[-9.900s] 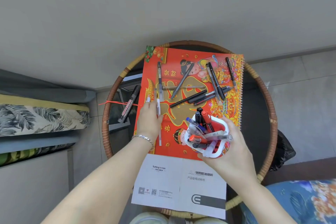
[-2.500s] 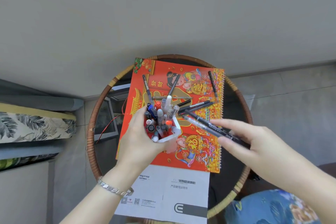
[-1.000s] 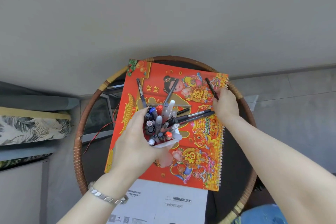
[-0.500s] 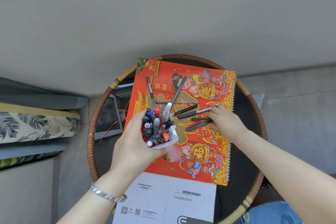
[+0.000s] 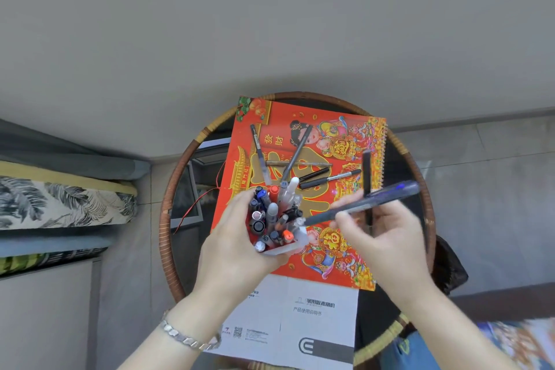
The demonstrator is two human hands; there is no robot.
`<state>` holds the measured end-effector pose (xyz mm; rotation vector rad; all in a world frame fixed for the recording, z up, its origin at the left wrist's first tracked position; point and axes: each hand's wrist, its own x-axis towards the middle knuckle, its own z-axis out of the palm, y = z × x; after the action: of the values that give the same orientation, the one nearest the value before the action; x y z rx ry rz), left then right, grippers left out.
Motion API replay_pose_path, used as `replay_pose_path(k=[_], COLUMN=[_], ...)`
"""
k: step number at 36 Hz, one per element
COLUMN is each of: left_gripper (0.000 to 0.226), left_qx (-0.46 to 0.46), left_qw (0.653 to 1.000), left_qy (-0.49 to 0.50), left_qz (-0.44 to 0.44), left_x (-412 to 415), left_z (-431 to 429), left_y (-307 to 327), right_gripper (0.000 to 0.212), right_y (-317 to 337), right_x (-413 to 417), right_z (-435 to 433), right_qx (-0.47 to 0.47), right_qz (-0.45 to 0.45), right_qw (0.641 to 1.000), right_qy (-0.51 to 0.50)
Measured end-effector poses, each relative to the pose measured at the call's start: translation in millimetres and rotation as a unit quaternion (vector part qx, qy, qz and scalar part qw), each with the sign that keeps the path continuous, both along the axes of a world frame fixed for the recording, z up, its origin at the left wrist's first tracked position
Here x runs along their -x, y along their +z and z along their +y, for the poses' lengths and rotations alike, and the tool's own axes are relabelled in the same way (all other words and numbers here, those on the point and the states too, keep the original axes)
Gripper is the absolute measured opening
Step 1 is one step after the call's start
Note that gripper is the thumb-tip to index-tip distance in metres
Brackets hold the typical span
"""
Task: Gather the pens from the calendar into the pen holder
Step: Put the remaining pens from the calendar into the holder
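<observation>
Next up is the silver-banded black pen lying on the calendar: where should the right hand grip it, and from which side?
Grip the silver-banded pen at its bare right half, coming from the right and above. It lies flat, almost crosswise, its left end beside the short black pen and close to the holder; the right end is clear.

The calendar (image 5: 303, 189) under my hands is glossy printed paper with a metal spiral (image 5: 382, 159) down its right edge. My left hand (image 5: 237, 246) grips the holder (image 5: 288, 245), smooth translucent white plastic, crammed with plastic pens (image 5: 271, 216). The pen (image 5: 363, 203) in my right hand (image 5: 387, 237) looks like dark blue plastic with a slight sheen. Near me lies a matt paper manual (image 5: 303, 318). The table rim (image 5: 168, 204) is wound rattan. My bracelet (image 5: 183, 336) is shiny metal.
</observation>
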<state>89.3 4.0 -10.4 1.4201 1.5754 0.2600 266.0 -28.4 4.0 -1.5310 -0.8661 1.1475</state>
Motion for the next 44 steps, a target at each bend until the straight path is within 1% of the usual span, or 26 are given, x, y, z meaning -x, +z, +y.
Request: replay_pose_path(k=[2, 4, 6, 8, 11, 13, 15, 16, 18, 19, 21, 24, 26, 28, 32, 35, 37, 39, 42, 44], left_gripper=[0.068, 0.077, 0.079, 0.078, 0.071, 0.068, 0.067, 0.068, 0.07, 0.072, 0.076, 0.077, 0.075, 0.076, 0.084, 0.083, 0.082, 0.081, 0.088, 0.092], left_qx=[-0.017, -0.034, -0.056, -0.058, -0.038, -0.036, -0.038, -0.039, -0.042, -0.048, -0.067, -0.08, -0.083, -0.09, -0.102, -0.099, -0.103, -0.111, -0.137, -0.156], left_qw=[1.0, 0.998, 0.996, 0.996, 0.998, 0.998, 0.998, 0.998, 0.998, 0.998, 0.996, 0.995, 0.995, 0.995, 0.994, 0.994, 0.993, 0.992, 0.989, 0.985], left_qy=[-0.017, -0.042, -0.065, -0.065, -0.048, -0.041, -0.035, -0.035, -0.04, -0.047, -0.065, -0.065, -0.054, -0.04, -0.032, -0.051, -0.061, -0.056, -0.046, -0.059], left_qz=[-0.01, -0.009, -0.002, -0.009, -0.026, -0.029, -0.029, -0.027, -0.022, -0.019, -0.007, -0.004, -0.011, -0.016, -0.007, 0.0, 0.004, 0.001, 0.016, 0.046], left_x=[0, 0, 1, 1, 0, -1, -2, -2, -1, 0, 1, 3, 4, 5, 6, 6, 5, 3, 0, 0], left_z=[-3, -6, -8, -9, -9, -10, -12, -13, -16, -17, -20, -25, -28, -31, -36, -40, -42, -44, -45, -43], left_y=[4, 5, 6, 6, 7, 7, 7, 7, 8, 9, 10, 11, 10, 12, 12, 12, 13, 13, 13, 13], right_gripper=[0.021, 0.03, 0.031, 0.025, 0.016, 0.014, 0.013, 0.016, 0.021, 0.029, 0.038, 0.04, 0.031, 0.023, 0.021, 0.018, 0.015, 0.01, 0.009, 0.025], right_y=[-7, -12, -11, -6, 7, 15, 19, 19, 17, 15, 11, 5, 3, 3, 4, 5, 8, 11, 11, 6], right_x=[11, 17, 16, 10, 4, 3, 5, 7, 12, 14, 18, 20, 22, 24, 24, 24, 28, 30, 28, 24], right_z=[-7, -12, -14, -16, -18, -19, -19, -19, -20, -20, -20, -20, -22, -24, -27, -31, -33, -31, -24, -23], right_qx=[0.031, 0.062, 0.071, 0.052, 0.003, -0.027, -0.028, -0.025, -0.025, -0.027, -0.025, -0.019, -0.026, -0.053, -0.11, -0.154, -0.165, -0.144, -0.038, 0.026], right_qz=[-0.01, 0.007, -0.019, -0.021, -0.004, -0.03, -0.067, -0.079, -0.074, -0.076, -0.092, -0.099, -0.112, -0.151, -0.191, -0.219, -0.215, -0.197, -0.172, -0.151], right_qw=[0.999, 0.997, 0.996, 0.997, 1.0, 0.998, 0.996, 0.995, 0.995, 0.994, 0.994, 0.994, 0.993, 0.987, 0.975, 0.962, 0.96, 0.967, 0.983, 0.987], right_qy=[0.028, 0.041, 0.056, 0.043, -0.019, -0.039, -0.045, -0.05, -0.067, -0.07, -0.053, -0.033, -0.03, -0.022, -0.004, 0.042, 0.071, 0.077, 0.052, 0.043])
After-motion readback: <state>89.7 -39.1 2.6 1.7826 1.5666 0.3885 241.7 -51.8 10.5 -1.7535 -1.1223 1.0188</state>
